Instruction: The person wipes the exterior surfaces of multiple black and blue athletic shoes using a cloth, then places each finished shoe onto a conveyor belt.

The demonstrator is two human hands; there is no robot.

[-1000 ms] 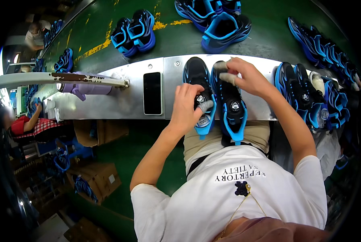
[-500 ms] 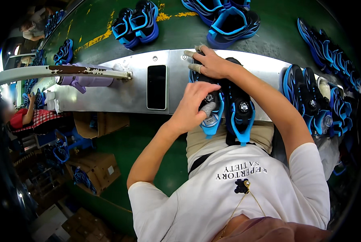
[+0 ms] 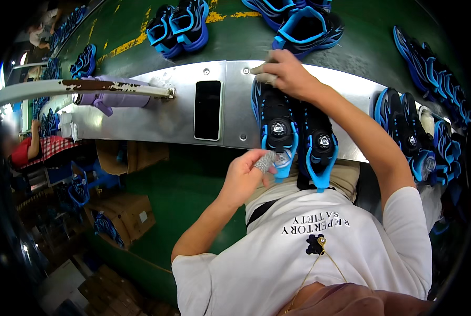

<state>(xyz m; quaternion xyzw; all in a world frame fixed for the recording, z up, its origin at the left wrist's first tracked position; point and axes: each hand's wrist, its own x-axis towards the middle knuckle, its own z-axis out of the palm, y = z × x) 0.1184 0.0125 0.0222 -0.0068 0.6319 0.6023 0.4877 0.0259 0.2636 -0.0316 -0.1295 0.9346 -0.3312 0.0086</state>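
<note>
A pair of black and blue sneakers lies toes-away across the metal bench's near edge. Each tongue carries a round dial. My left hand (image 3: 246, 176), a grey wrap on its thumb, is beside the heel opening of the left sneaker (image 3: 275, 108). Its fingers are loosely bent and apart, and I see nothing held. My right hand (image 3: 291, 76) hovers at that sneaker's toe, partly covering it. Its wrapped fingertips stretch left over the bench, with nothing visible in them. Close by on the right is the other sneaker (image 3: 319, 124), touched by neither hand.
On the metal bench (image 3: 167, 126) lie a phone (image 3: 207, 109) and a lilac bottle (image 3: 122, 100) behind a chipped white bar (image 3: 41, 90). More sneakers (image 3: 404, 129) stand at the right, others (image 3: 309, 31) on the green surface beyond. A cardboard box (image 3: 127, 218) sits lower left.
My left hand has come off the left sneaker's dial, moving down and left to its heel. My right hand has lifted from the toe and shifted slightly right.
</note>
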